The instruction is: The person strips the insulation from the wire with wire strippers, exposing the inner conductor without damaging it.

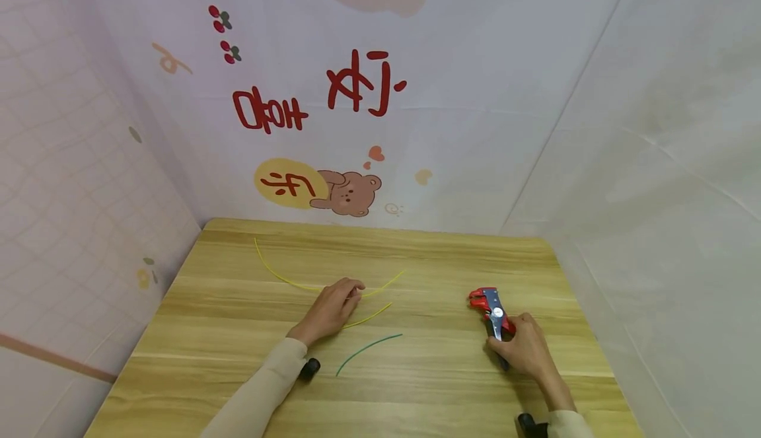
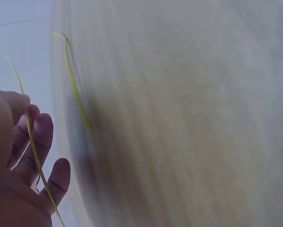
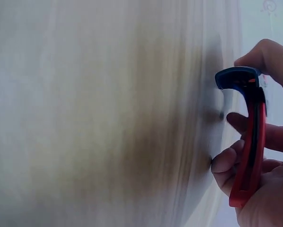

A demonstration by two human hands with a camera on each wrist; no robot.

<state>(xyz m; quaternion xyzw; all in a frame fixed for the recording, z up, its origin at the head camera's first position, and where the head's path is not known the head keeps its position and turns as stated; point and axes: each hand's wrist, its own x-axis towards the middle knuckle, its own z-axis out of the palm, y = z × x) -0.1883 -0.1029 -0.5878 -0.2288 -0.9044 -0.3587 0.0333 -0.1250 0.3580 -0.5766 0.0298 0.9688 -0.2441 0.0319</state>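
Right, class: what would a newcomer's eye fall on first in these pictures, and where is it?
Probably the red, silver and black plier-like tool in the right hand, over the right side of the light wooden table. Next, the thin yellow wire in the left hand, and the large dark red characters on the white backdrop behind the table.

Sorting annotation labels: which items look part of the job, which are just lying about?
In the job, by the look of it:
- yellow wire, pinched by the left hand
- red-handled wire stripper, held by the right hand

Lying about, possibly spares:
- green wire, untouched
- other yellow wire, near the left hand
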